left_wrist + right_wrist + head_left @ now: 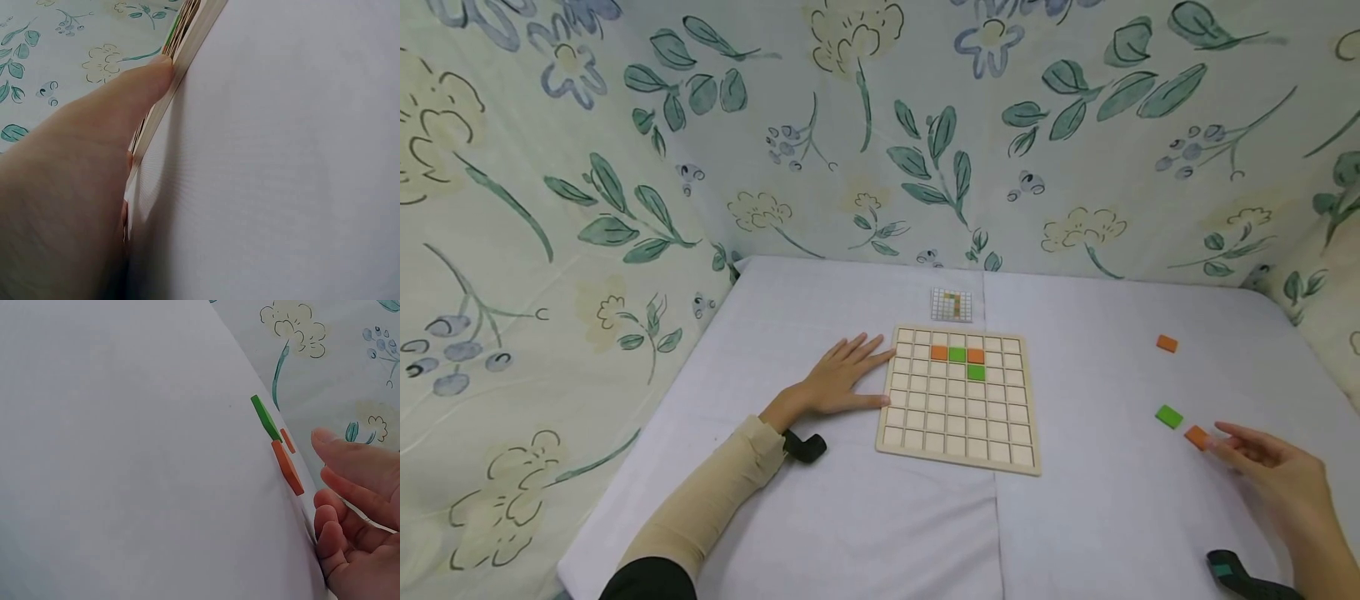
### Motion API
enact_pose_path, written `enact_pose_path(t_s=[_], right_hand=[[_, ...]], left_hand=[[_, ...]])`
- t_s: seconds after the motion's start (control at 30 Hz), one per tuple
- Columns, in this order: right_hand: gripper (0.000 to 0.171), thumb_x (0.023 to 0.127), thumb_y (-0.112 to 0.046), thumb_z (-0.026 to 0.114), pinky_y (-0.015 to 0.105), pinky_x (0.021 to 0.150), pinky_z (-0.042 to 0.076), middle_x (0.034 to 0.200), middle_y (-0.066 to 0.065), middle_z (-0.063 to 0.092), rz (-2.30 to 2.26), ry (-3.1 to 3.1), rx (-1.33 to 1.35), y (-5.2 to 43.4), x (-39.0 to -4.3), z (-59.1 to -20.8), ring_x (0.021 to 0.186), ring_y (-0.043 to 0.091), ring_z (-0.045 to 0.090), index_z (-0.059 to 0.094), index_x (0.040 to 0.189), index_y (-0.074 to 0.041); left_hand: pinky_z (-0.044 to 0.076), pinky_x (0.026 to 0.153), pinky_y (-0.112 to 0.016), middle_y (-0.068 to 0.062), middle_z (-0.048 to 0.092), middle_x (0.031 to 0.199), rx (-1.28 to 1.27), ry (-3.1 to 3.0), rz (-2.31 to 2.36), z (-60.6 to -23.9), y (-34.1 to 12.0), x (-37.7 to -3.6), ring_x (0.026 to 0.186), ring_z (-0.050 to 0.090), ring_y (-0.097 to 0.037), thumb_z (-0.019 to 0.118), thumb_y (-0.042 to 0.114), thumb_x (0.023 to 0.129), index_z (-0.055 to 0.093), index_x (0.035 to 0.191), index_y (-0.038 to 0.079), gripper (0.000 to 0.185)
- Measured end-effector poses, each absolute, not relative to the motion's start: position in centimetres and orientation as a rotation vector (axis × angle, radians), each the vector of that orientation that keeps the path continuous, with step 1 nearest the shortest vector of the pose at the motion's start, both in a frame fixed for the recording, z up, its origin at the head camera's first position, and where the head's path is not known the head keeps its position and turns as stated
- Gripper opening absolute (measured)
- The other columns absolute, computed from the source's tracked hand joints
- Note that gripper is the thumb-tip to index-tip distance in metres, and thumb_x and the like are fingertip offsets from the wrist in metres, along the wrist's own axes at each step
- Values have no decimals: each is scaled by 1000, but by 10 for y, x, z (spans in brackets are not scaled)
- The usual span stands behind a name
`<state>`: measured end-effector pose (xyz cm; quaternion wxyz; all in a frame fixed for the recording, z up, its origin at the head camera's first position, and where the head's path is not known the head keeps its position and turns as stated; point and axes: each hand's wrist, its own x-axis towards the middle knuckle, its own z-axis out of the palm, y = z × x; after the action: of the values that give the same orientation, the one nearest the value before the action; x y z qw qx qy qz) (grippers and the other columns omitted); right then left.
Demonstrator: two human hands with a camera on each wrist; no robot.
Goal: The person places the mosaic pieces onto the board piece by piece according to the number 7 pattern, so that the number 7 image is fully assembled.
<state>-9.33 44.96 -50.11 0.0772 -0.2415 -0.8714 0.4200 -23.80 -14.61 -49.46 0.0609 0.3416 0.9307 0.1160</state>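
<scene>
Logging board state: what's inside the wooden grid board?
Two orange tiles flanking a green tile, plus another green tile below the right orange one. What lies beneath the tiles is covered.

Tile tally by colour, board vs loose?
Orange tiles on the board: 2
Green tiles on the board: 2
Loose orange tiles: 2
Loose green tile: 1
Total: 7 (4 orange, 3 green)

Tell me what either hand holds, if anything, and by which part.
Nothing is held: the left hand only touches the board at its left edge; the right hand is at a loose orange tile, not gripping it.
</scene>
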Motion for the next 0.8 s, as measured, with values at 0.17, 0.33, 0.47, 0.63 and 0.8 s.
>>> enact_pose_path(t_s=[0.17, 0.33, 0.47, 0.63, 0.8], right_hand=[[49, 90, -28, 77, 13, 57, 46, 80, -22, 55, 1190, -2651, -686, 449, -94, -503, 73, 5, 51, 65, 131, -3], [52, 88, -27, 79, 13, 58, 44, 80, -18, 57, 1150, -2673, -693, 447, -94, -504, 73, 8, 51, 63, 131, 0], [54, 87, -29, 79, 14, 58, 43, 81, -13, 57, 1132, -2677, -726, 444, -93, -504, 73, 11, 49, 64, 130, -1], [56, 88, -29, 78, 16, 57, 42, 84, -9, 56, 1063, -2713, -695, 440, -92, -504, 74, 11, 46, 61, 131, 4], [51, 91, -21, 75, 16, 55, 40, 88, 1, 58, 961, -2766, -646, 437, -92, -502, 74, 11, 44, 60, 130, 7]], left_hand=[[-1, 120, -49, 0, 5, 167, 1037, 2824, 345, -496, -147, -239, 152, -1, -27, 38, 80, 89, 16, 161, 33, 89], [-2, 120, -49, 1, 5, 167, 1034, 2819, 360, -496, -147, -239, 153, -1, -27, 40, 79, 89, 16, 161, 33, 88], [-2, 120, -49, 1, 5, 167, 1034, 2816, 369, -496, -147, -239, 153, -2, -26, 40, 79, 89, 16, 161, 33, 88], [-3, 120, -47, 2, 4, 167, 1025, 2817, 349, -497, -147, -239, 153, -3, -24, 37, 81, 89, 14, 161, 35, 89], [-4, 120, -47, 2, 3, 167, 1021, 2814, 343, -497, -148, -239, 153, -4, -24, 37, 82, 88, 15, 161, 35, 89]])
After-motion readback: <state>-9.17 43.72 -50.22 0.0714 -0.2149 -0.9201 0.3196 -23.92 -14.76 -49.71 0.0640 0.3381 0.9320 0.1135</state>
